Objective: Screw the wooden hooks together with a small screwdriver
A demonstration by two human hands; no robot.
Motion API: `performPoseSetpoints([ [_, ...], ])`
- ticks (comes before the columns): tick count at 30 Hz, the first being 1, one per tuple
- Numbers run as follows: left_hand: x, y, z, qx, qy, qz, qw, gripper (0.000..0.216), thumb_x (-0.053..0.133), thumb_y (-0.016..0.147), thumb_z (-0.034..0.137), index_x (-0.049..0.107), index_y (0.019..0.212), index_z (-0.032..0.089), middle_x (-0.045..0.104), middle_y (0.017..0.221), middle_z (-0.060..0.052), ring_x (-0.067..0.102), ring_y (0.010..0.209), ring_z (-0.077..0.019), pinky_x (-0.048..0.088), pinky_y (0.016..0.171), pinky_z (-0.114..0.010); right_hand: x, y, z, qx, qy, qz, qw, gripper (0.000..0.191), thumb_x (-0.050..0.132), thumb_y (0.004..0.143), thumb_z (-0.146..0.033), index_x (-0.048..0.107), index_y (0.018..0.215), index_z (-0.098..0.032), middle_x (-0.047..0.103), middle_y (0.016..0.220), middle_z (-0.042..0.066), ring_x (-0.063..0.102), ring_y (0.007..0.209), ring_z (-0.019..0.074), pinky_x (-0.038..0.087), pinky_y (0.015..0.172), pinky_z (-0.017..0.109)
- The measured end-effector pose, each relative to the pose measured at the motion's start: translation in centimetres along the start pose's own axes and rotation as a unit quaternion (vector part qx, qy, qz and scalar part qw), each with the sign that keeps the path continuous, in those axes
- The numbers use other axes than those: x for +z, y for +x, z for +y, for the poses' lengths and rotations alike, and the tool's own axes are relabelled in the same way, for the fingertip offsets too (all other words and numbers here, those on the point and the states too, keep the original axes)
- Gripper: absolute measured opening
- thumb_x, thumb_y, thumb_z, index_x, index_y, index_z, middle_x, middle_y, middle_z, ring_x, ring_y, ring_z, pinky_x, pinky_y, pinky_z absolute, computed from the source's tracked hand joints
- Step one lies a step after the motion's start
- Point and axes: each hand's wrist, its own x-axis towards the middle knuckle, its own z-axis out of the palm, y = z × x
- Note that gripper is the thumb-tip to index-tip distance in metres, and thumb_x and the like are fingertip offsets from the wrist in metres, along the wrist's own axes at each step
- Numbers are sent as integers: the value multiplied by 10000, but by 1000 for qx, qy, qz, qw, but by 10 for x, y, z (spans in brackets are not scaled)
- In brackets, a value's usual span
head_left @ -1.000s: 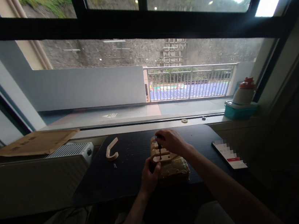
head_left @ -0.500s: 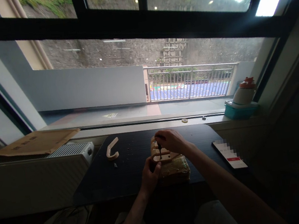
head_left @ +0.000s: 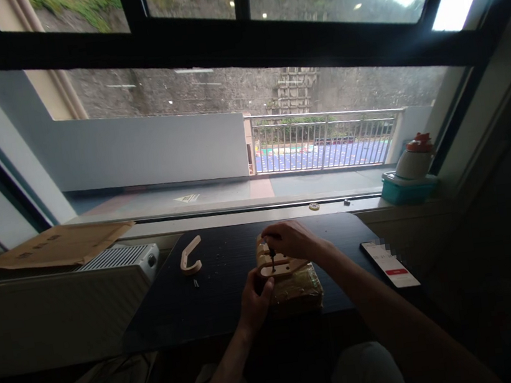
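Observation:
My right hand (head_left: 289, 241) is closed round the handle of a dark screwdriver (head_left: 273, 261), which stands upright with its tip at a pale wooden piece (head_left: 279, 269). That piece has a rounded end and a dark hole beside the tip. With thumb and fingers, my left hand (head_left: 256, 295) grips the near left end of the wooden piece. Beneath it sits a block wrapped in shiny brownish tape (head_left: 298, 291). More pale wooden parts (head_left: 261, 247) show behind, partly hidden by my right hand. A J-shaped wooden hook (head_left: 190, 256) lies to the left, with small screws (head_left: 196, 283) near it.
The dark table (head_left: 173, 318) stands under a window. A phone (head_left: 390, 265) rests at its right edge. On the sill are a teal box (head_left: 408, 189) with a bottle (head_left: 415, 159) on top, and a small tape roll (head_left: 315, 207). A brown envelope (head_left: 55, 246) covers part of the radiator (head_left: 118, 258).
The whole view shifts slightly. Both hands keep their places on the screwdriver and the wooden piece; no other clear movement shows.

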Motion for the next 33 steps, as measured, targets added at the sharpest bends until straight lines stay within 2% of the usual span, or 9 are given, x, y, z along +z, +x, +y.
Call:
performPoseSetpoints([
  [3, 0, 0, 1, 0, -4, 6, 1000, 290, 574, 730, 356, 542, 960, 182, 644, 861, -21, 607, 827, -185, 474, 765, -306, -2, -1, 0, -6, 1, -11, 1000, 277, 432, 861, -319, 650, 1030, -282, 684, 834, 3, 596, 725, 135, 354, 648, 229],
  [10, 0, 1, -4, 7, 6, 6, 1000, 288, 573, 730, 360, 543, 952, 178, 643, 861, -25, 599, 830, -187, 464, 775, -312, 4, 6, -1, 15, -23, 11, 1000, 305, 409, 881, -346, 673, 951, -209, 682, 803, 42, 590, 706, 144, 345, 624, 237],
  [15, 1, 1, -4, 4, 1, 4, 1000, 296, 574, 732, 356, 536, 960, 172, 642, 851, -27, 596, 820, -183, 468, 764, -308, 6, 7, 0, 31, -31, 17, 999, 302, 406, 885, -358, 660, 953, -208, 680, 806, 44, 587, 709, 145, 337, 611, 239],
  [21, 1, 0, -4, 5, -1, 4, 1000, 289, 571, 736, 362, 537, 956, 178, 633, 835, -21, 596, 816, -183, 469, 767, -314, 2, 6, 5, 2, -2, -6, 1000, 257, 453, 852, -330, 659, 986, -254, 688, 833, 14, 602, 737, 142, 359, 632, 224],
  [26, 1, 0, -2, -8, -6, 3, 1000, 304, 578, 725, 374, 534, 956, 181, 638, 848, -22, 604, 822, -187, 473, 762, -311, 2, 6, 4, -14, 18, -4, 1000, 250, 460, 857, -309, 667, 970, -229, 688, 831, 25, 599, 725, 137, 368, 648, 225],
  [33, 1, -1, 5, -9, -5, 6, 1000, 299, 578, 724, 367, 547, 953, 179, 655, 872, -30, 611, 842, -191, 474, 771, -310, 5, 8, 2, 15, 16, 4, 1000, 282, 449, 873, -351, 668, 932, -182, 678, 803, 48, 585, 688, 135, 361, 617, 228],
])
